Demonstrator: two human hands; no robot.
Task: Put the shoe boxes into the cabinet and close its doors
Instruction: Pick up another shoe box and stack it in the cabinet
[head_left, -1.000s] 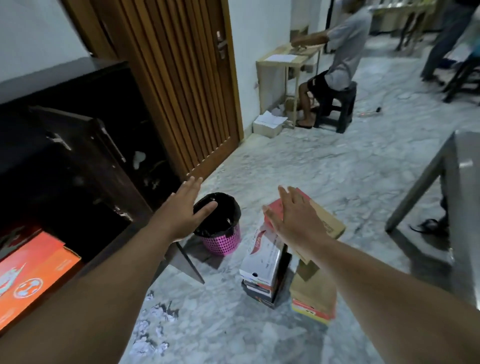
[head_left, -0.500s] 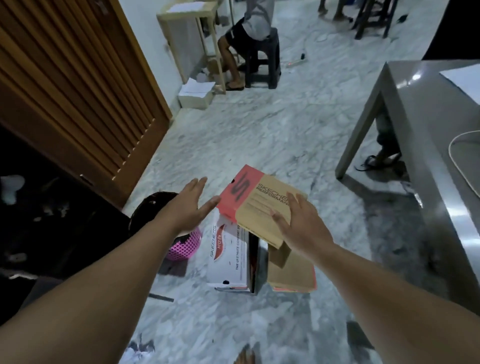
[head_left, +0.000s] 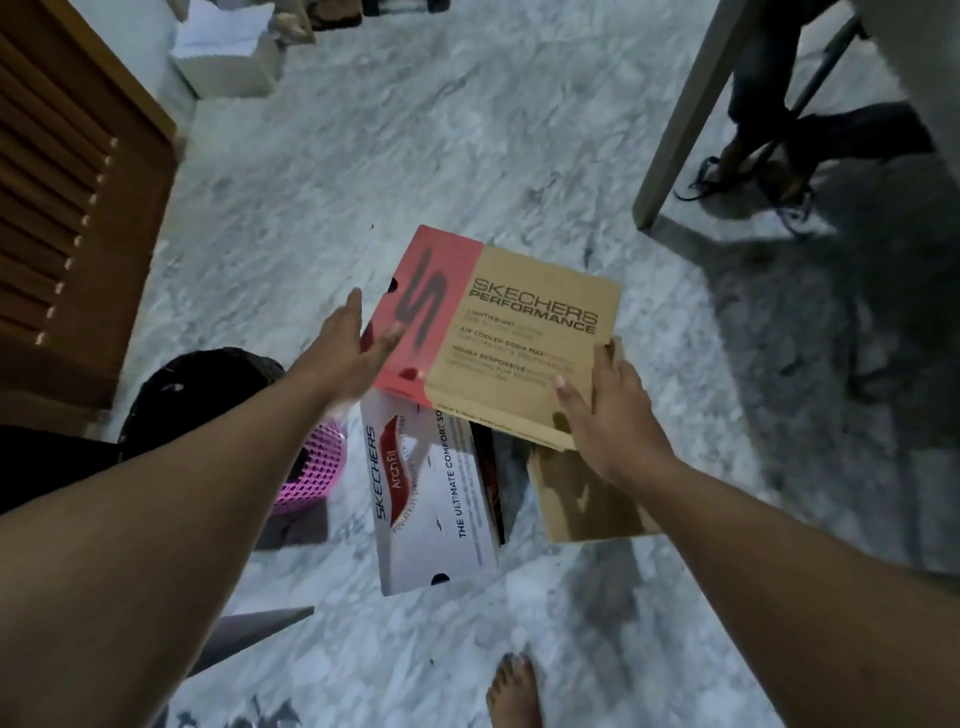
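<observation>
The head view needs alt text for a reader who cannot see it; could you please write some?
Two bare hands take hold of a red-and-brown shoe box atop a pile on a marble floor, the left hand at its red end and the right hand at its brown corner. A white shoe box and a plain brown box lie beneath, a pink bin to the left.
</observation>
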